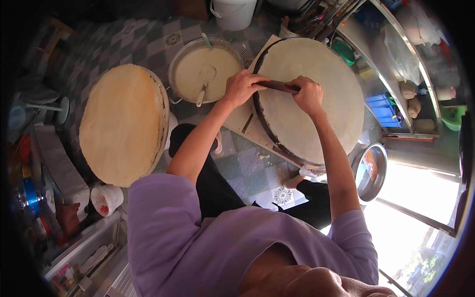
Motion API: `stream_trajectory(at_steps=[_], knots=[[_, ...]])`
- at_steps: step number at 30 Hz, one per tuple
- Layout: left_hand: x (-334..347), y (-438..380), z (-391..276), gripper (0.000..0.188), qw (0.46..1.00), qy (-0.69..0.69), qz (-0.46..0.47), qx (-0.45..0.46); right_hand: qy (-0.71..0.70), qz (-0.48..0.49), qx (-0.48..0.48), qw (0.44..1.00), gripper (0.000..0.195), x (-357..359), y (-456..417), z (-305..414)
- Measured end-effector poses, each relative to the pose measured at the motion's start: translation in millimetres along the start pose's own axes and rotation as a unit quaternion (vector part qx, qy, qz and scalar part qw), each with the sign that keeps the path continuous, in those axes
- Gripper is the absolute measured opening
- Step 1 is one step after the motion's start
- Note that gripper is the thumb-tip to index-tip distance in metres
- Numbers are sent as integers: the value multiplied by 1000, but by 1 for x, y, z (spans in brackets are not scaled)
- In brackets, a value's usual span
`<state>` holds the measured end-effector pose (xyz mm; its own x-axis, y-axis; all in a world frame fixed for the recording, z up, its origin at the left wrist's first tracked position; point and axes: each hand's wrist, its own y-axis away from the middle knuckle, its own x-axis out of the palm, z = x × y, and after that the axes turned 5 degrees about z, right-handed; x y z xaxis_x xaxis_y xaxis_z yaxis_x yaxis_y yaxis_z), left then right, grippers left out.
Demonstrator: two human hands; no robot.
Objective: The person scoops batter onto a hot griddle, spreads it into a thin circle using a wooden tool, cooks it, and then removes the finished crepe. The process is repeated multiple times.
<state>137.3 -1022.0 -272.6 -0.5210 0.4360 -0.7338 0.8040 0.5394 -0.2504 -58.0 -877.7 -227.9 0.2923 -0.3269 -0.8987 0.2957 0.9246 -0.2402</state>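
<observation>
My left hand (243, 88) grips the left end of a dark, narrow wooden spreader (278, 86). At its other end, my right hand (308, 92) is closed around it. Both hands are over the upper left part of a large round griddle (262, 122), whose dark rim shows on the left. A thin, pale sheet of batter (315, 137) covers most of its surface. Left of the griddle stands a metal pot (172, 78) of creamy batter (189, 70), with a pale-handled ladle (202, 94) and a green-handled utensil (206, 41) in it.
A stack of large round flatbreads (118, 126) stands at the left. A white bucket (234, 15) is behind the pot. Shelves (393, 89) with a blue basket (384, 110) line the right side, and a metal basin (382, 167) sits at the griddle's lower right. A board (237, 118) lies beneath the griddle.
</observation>
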Motion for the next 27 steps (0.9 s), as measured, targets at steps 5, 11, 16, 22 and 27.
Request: stream_trajectory(at_steps=[5,11,16,22,27], knots=[[16,64,-49,34,998,3,-67,8,-20,10,-72,997,26,-11,51,3],[45,124,-103,37,995,18,-97,5,-41,45,-123,991,31,-37,107,-3],[67,162,-144,43,994,27,-103,17,-33,81,-128,988,27,-58,154,-10],[77,196,-180,46,998,35,-57,10,-75,74,-135,985,27,-74,207,-5],[62,199,-195,23,998,54,6,37,-86,179,-116,973,27,-98,221,-5]])
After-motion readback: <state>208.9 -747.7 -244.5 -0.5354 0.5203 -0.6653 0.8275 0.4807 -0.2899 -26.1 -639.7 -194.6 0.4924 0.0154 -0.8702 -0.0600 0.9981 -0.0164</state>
